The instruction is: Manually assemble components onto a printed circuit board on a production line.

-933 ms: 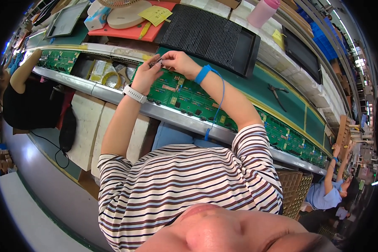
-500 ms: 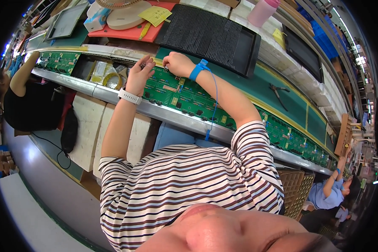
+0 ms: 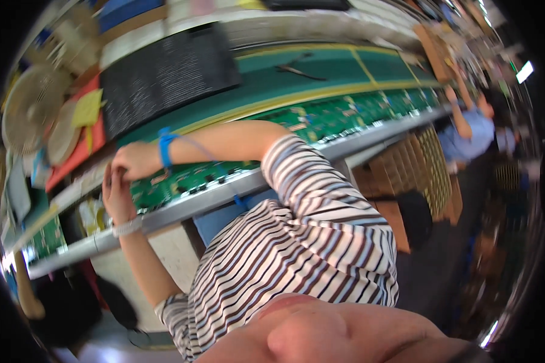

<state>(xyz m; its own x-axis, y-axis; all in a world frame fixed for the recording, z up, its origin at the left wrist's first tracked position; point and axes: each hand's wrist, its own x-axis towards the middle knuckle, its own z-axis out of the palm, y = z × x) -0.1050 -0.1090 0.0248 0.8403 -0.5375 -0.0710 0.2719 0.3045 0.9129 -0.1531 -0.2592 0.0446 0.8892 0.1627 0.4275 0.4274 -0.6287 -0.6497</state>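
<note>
My left hand, with a pale watch band at the wrist, is raised at the near edge of the green circuit boards. Its fingers curl together; blur hides what lies in them. My right hand reaches across from the right, wearing a blue wrist strap with a coiled cord. Its closed fingertips meet the left hand's fingers, and anything pinched there is too blurred to make out. Boards with small dark parts along their edge run in a row under my right forearm.
Beyond the boards lies a black tray holding rows of small parts. Pliers rest on the green bench mat. At left stand a fan and a yellow note on a red surface. Other people sit at both ends of the line.
My view has swung, so the bench appears tilted and shifted left. My right hand has left the board and come to my left hand's fingers, where small dark parts showed before.
</note>
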